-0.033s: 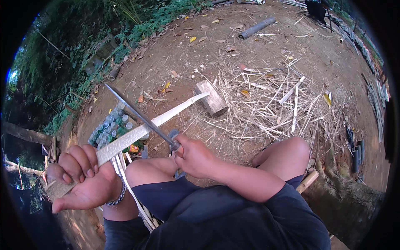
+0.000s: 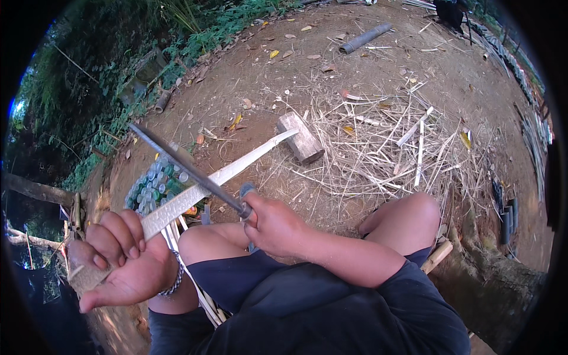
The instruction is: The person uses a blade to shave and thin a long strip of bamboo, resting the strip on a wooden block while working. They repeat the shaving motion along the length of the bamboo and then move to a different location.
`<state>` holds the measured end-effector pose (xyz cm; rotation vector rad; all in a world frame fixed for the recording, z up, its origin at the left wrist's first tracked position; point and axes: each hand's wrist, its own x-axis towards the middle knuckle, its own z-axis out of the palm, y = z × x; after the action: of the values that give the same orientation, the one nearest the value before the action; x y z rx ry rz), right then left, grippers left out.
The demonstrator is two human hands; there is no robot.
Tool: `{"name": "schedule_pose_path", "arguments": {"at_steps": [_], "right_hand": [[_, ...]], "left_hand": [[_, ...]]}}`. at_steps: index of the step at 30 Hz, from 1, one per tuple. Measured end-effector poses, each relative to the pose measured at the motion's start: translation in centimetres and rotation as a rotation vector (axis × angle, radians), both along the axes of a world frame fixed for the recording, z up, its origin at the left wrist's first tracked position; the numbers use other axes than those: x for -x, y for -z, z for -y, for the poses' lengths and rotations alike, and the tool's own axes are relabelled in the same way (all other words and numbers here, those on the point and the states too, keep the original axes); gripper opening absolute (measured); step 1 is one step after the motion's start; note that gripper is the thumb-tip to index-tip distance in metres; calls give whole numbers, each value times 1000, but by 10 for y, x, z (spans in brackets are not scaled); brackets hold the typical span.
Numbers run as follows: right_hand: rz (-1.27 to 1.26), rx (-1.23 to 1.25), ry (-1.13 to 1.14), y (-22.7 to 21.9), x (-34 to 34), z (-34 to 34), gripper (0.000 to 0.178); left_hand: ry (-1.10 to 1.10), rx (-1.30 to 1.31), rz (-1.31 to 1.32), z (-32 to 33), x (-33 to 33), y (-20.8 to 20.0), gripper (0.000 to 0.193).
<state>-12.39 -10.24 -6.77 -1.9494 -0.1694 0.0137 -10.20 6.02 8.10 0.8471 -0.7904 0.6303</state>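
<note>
Four curled fingers of one left hand, lower left of the frame, gripped one pale strip, which lay across the palm and ran out toward upper centre. One right hand, mid-frame, was closed round one knife, its blade crossing the strip. The strip's tip overlapped one wooden block. One heap of slivers lay upper right.
</note>
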Motion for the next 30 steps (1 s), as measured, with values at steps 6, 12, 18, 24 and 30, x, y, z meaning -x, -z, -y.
{"name": "schedule_pose_path", "arguments": {"at_steps": [6,12,18,24,30], "right_hand": [[84,88,-43,3,2,7,30],[182,71,-49,-17,24,-5,22],[-17,125,16,8,17,17,18],[-147,115,71,25,-3,28,18],[35,142,-36,2,4,15,17]], "left_hand": [[-66,27,-10,12,19,9,63],[-168,65,-37,9,24,12,65],[-192,137,-81,14,19,11,66],[-133,83,-49,20,23,8,66],[-157,71,-61,15,16,1,64]]}}
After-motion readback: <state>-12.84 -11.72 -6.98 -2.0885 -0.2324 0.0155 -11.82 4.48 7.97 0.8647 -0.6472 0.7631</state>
